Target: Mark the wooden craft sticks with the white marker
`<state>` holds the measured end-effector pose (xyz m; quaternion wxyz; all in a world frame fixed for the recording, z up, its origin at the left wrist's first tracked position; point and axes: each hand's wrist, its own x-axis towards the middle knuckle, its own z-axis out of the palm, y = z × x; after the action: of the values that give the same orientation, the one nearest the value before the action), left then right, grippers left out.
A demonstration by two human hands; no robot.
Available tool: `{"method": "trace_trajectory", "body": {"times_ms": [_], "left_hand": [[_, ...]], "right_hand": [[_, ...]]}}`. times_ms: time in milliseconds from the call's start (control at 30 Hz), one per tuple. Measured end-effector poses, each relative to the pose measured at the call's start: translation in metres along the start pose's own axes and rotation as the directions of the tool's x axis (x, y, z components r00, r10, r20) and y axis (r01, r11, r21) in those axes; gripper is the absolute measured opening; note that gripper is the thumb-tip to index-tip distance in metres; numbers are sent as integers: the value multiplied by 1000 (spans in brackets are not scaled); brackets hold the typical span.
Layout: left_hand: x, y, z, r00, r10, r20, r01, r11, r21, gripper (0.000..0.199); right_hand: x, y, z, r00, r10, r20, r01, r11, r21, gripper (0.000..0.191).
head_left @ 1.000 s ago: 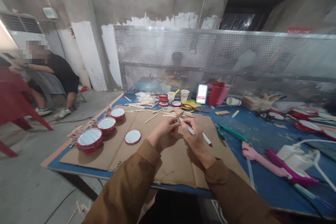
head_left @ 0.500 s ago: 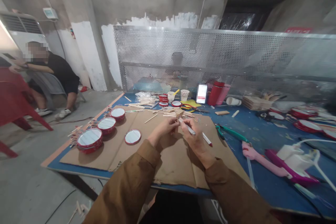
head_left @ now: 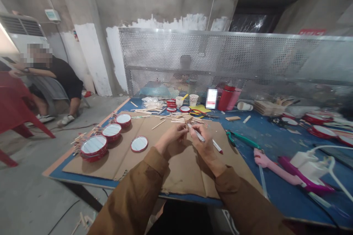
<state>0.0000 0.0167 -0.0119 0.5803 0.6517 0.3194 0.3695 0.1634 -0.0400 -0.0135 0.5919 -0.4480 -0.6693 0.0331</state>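
The right hand (head_left: 206, 143) is closed around a white marker (head_left: 198, 134), its tip pointing at 10 o'clock toward the left hand (head_left: 172, 138). That hand's fingers are curled; whether they hold anything cannot be told. Both hover over cardboard (head_left: 187, 176) on the table (head_left: 59, 171).

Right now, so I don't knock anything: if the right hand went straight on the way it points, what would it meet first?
Probably the left hand. The right hand points across toward it, with the white marker in its grip leading the way. The two are close, but depth is hard to judge from this view.
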Motion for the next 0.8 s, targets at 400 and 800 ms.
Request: {"method": "trace_trajectory", "body": {"times_ms": [400, 800], "left_hand": [[-1, -2, -1, 1000, 18, 7, -18, 1000, 14, 40], [-1, -3, 0, 1000, 8, -12, -8, 1000, -10, 36]], "right_hand": [[-3, 5, 2, 1000, -23, -14, 23, 1000, -7, 19], [-2, 3, 2, 999, -41, -25, 41, 999, -8, 19]]}}
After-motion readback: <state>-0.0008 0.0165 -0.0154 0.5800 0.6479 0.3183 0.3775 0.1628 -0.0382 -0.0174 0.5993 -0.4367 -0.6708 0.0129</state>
